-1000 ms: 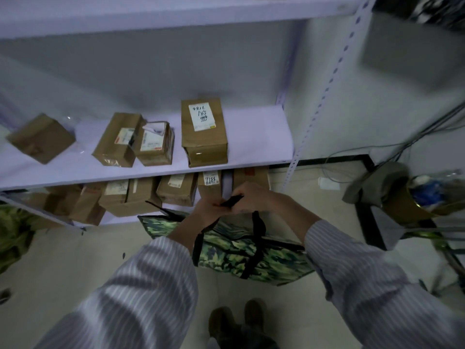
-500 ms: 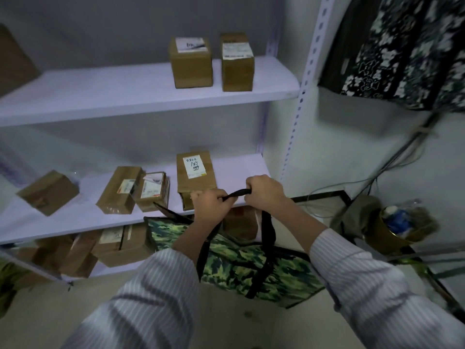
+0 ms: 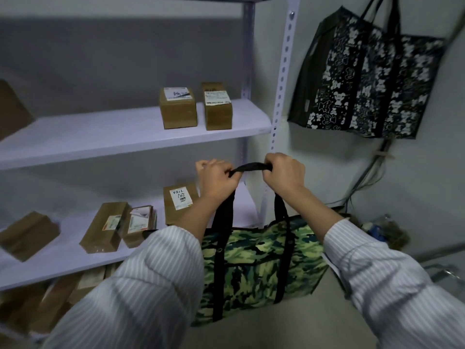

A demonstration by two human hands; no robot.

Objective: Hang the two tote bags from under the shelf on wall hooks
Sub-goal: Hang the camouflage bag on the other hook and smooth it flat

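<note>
A green camouflage tote bag (image 3: 254, 268) with black straps hangs in the air in front of me, clear of the floor. My left hand (image 3: 217, 178) and my right hand (image 3: 285, 172) each grip one end of its black handle (image 3: 251, 167), stretched between them at the height of the middle shelf. A black tote bag with a white pattern (image 3: 362, 81) hangs by its straps on the white wall at the upper right; its hook lies outside the frame.
A white metal shelf unit (image 3: 279, 91) fills the left, with brown parcels (image 3: 177, 108) on its boards and more stacked on the floor beneath. Cables (image 3: 370, 177) run down the wall at the right, above clutter and a metal frame (image 3: 442, 270) on the floor.
Both hands have lifted the camouflage bag up from the floor by the shelf. My view has risen, bringing the hung black patterned bag fully into sight.
</note>
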